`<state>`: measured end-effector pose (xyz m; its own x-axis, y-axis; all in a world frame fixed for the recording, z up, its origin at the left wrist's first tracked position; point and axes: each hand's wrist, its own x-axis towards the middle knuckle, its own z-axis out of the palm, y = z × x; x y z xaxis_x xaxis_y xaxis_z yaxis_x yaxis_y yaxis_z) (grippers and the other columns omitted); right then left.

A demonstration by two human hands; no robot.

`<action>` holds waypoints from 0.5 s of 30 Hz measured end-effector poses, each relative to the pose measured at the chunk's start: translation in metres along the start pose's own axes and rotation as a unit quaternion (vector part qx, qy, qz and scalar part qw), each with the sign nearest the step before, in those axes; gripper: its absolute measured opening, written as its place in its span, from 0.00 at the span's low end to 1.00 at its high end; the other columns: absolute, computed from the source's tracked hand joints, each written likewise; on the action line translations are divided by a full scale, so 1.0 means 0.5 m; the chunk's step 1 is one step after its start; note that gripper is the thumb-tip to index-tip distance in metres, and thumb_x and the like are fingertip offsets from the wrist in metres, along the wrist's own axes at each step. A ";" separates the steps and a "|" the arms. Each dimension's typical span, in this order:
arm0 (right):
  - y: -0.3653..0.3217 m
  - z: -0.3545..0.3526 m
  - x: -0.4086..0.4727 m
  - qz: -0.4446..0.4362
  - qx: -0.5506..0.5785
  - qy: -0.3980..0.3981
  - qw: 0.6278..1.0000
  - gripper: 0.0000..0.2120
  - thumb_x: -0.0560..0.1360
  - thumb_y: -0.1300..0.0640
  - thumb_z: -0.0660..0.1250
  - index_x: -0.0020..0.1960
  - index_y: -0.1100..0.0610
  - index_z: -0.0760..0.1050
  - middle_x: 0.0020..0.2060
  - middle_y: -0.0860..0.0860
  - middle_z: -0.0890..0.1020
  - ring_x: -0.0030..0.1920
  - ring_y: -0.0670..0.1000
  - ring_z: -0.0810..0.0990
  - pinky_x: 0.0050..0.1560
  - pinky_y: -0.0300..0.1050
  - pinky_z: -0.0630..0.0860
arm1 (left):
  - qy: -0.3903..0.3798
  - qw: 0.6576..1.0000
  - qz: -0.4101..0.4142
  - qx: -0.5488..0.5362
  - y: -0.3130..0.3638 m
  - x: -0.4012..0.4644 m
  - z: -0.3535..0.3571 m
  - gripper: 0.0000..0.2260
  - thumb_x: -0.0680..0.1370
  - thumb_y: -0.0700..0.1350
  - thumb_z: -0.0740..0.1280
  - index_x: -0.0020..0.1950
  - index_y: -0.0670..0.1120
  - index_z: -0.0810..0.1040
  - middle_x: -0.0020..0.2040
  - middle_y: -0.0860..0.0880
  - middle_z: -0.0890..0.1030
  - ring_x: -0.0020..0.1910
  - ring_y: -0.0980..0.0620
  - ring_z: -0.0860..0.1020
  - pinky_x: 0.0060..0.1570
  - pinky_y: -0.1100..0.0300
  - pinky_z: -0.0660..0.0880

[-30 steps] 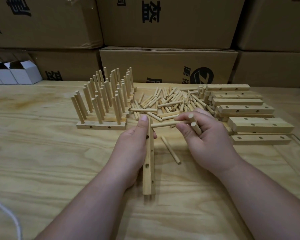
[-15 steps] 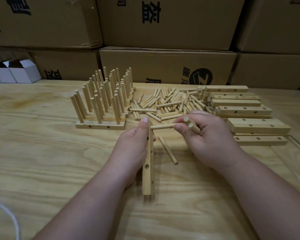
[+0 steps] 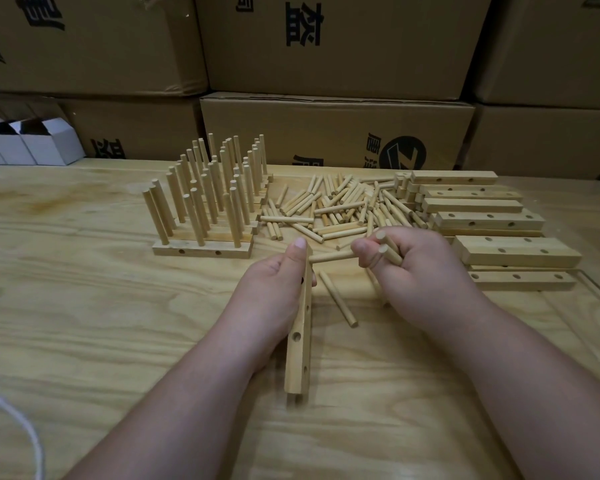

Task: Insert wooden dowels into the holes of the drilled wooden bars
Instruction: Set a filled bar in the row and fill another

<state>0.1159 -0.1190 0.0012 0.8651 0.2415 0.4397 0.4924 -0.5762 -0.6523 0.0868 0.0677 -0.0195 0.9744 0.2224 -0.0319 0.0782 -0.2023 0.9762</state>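
My left hand grips a drilled wooden bar standing on its edge on the table, holes facing right, its far end under my thumb. My right hand pinches a dowel held level, its left tip touching the bar's far end. Two more dowels are tucked in the same hand. A loose dowel lies on the table between my hands. A pile of loose dowels lies behind them.
Finished bars with upright dowels stand at the back left. A stack of empty drilled bars lies at the right. Cardboard boxes line the back edge, small white boxes sit far left, and a white cord lies near left.
My right hand has moved the level dowel left until its tip meets the far end of the bar. My left hand and the bar have stayed in place.
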 end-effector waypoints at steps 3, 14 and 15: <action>0.001 0.002 -0.001 0.018 0.007 -0.001 1.000 0.22 0.77 0.40 0.63 0.38 0.58 0.77 0.32 0.52 0.77 0.35 0.51 0.74 0.32 0.43 0.69 | 0.003 1.000 0.000 0.002 -0.002 0.002 0.001 0.24 0.80 0.68 0.57 0.38 0.54 0.81 0.28 0.54 0.78 0.25 0.59 0.75 0.36 0.57 0.71; -0.002 0.004 0.002 0.036 0.020 -0.009 0.999 0.21 0.78 0.40 0.64 0.38 0.57 0.77 0.34 0.52 0.80 0.37 0.51 0.77 0.34 0.44 0.74 | -0.001 1.000 0.000 -0.002 -0.003 0.004 0.001 0.23 0.81 0.67 0.56 0.35 0.59 0.82 0.27 0.55 0.79 0.25 0.62 0.75 0.36 0.58 0.69; -0.001 0.002 0.002 0.043 0.019 -0.013 0.999 0.22 0.78 0.39 0.64 0.39 0.57 0.78 0.35 0.53 0.81 0.39 0.51 0.78 0.37 0.45 0.76 | -0.004 1.000 0.003 0.000 -0.004 0.004 0.000 0.23 0.81 0.67 0.56 0.35 0.59 0.82 0.27 0.56 0.79 0.25 0.63 0.75 0.36 0.58 0.69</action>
<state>0.1166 -0.1173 0.0014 0.9065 0.2120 0.3651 0.4185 -0.5660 -0.7103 0.0886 0.0683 -0.0216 0.9767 0.2129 -0.0269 0.0716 -0.2048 0.9762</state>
